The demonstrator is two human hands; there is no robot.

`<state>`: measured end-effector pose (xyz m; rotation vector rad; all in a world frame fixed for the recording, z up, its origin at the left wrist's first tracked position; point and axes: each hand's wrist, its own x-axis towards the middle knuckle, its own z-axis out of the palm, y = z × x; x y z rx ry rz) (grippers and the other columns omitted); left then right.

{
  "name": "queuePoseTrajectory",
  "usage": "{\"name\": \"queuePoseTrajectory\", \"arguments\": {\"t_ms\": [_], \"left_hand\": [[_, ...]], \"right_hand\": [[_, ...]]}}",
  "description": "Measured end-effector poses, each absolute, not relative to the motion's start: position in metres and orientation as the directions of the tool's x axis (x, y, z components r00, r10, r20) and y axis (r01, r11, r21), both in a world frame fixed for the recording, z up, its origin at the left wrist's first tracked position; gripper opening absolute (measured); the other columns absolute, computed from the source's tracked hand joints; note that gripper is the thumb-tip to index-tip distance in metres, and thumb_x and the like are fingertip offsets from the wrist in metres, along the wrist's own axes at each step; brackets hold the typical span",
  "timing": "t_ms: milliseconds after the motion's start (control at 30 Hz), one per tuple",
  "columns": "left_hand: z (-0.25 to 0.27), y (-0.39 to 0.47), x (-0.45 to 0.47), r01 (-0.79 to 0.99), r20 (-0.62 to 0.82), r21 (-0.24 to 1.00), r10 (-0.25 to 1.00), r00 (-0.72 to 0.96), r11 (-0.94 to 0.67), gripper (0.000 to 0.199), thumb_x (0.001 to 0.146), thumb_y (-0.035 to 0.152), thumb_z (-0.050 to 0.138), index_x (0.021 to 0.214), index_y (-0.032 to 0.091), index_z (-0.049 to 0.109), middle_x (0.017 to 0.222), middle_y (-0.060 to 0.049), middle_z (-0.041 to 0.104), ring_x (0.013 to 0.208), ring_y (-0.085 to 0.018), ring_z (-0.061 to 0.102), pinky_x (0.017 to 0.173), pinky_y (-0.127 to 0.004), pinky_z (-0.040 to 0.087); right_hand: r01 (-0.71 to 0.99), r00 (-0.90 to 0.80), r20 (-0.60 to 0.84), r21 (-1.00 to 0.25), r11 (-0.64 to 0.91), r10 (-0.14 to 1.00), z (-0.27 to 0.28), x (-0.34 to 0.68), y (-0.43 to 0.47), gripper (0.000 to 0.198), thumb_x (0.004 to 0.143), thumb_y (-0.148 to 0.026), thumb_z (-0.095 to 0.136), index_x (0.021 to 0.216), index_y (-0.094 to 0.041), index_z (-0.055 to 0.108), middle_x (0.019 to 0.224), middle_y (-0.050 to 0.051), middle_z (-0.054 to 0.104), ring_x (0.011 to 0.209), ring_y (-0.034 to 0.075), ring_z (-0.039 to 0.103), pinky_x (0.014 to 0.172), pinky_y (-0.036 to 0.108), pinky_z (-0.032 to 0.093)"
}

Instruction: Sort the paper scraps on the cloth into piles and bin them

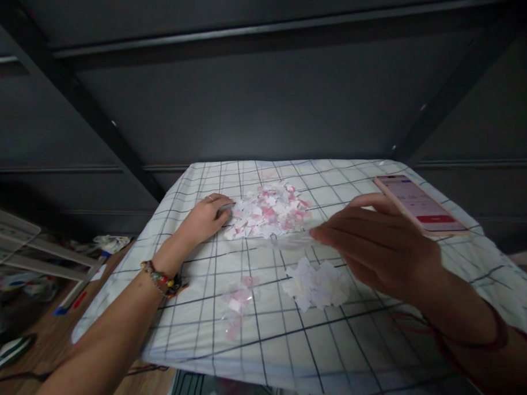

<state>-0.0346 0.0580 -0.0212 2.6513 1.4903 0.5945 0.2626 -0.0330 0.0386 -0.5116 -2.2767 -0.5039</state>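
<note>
A heap of torn paper scraps (pixel 269 212), white mixed with pink, lies mid-table. My left hand (pixel 206 218) rests on the cloth at the heap's left edge, thumb apart from the bent fingers, holding nothing visible. Over the right side of the table is my right hand (pixel 378 242), its fingertips pinched together beside the heap. Whatever is in that pinch is too small or blurred to make out. A faint translucent strip (pixel 292 242) shows left of those fingertips. Nearer me sits a smaller pile of white scraps (pixel 316 284). Left of it are clear and pink film pieces (pixel 239 303).
A white cloth with a dark grid (pixel 280 342) covers the table. A phone (pixel 423 206) with a lit screen lies at the right. Dark panelling (pixel 258 99) stands behind the table. On the floor at left are a pale rack (pixel 37 247) and a shoe (pixel 7 353).
</note>
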Motion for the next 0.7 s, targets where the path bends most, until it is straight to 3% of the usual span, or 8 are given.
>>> {"name": "queuePoseTrajectory", "arguments": {"t_ms": [167, 300, 467, 700], "left_hand": [[-0.014, 0.051, -0.030, 0.749, 0.375, 0.213, 0.761, 0.530, -0.627, 0.035, 0.089, 0.030, 0.038, 0.110, 0.013, 0.060, 0.116, -0.012, 0.059, 0.110, -0.023, 0.054, 0.098, -0.041, 0.042], [-0.009, 0.044, -0.025, 0.657, 0.397, 0.207, 0.676, 0.621, -0.725, 0.034, 0.091, 0.034, 0.043, 0.116, 0.016, 0.057, 0.124, -0.011, 0.053, 0.120, -0.024, 0.046, 0.101, -0.043, 0.039], [-0.010, 0.042, -0.023, 0.636, 0.356, 0.223, 0.669, 0.652, -0.739, 0.038, 0.086, 0.039, 0.055, 0.120, 0.020, 0.053, 0.129, -0.010, 0.048, 0.125, -0.026, 0.040, 0.103, -0.045, 0.037], [-0.012, 0.043, -0.024, 0.625, 0.363, 0.216, 0.656, 0.662, -0.750, 0.036, 0.089, 0.036, 0.052, 0.120, 0.018, 0.054, 0.127, -0.011, 0.049, 0.125, -0.026, 0.040, 0.103, -0.046, 0.037]], "right_hand": [[0.549, -0.721, 0.640, 0.295, 0.782, 0.264, 0.036, 0.281, -0.015, 0.023, 0.081, 0.002, 0.049, 0.094, -0.016, 0.053, 0.070, 0.001, 0.063, 0.062, 0.012, 0.053, 0.066, 0.033, 0.044], [0.518, -0.728, 0.639, 0.278, 0.809, 0.246, 0.038, 0.285, -0.012, 0.022, 0.083, 0.000, 0.046, 0.094, -0.017, 0.053, 0.067, 0.001, 0.060, 0.061, 0.012, 0.050, 0.064, 0.031, 0.043], [0.554, -0.677, 0.695, 0.268, 0.789, 0.240, 0.043, 0.285, -0.015, 0.022, 0.081, 0.000, 0.050, 0.093, -0.019, 0.055, 0.065, 0.000, 0.059, 0.061, 0.012, 0.048, 0.065, 0.031, 0.044], [0.510, -0.721, 0.649, 0.257, 0.821, 0.245, 0.043, 0.287, -0.014, 0.020, 0.083, -0.002, 0.047, 0.091, -0.018, 0.056, 0.065, 0.000, 0.059, 0.061, 0.012, 0.049, 0.064, 0.031, 0.043]]}}
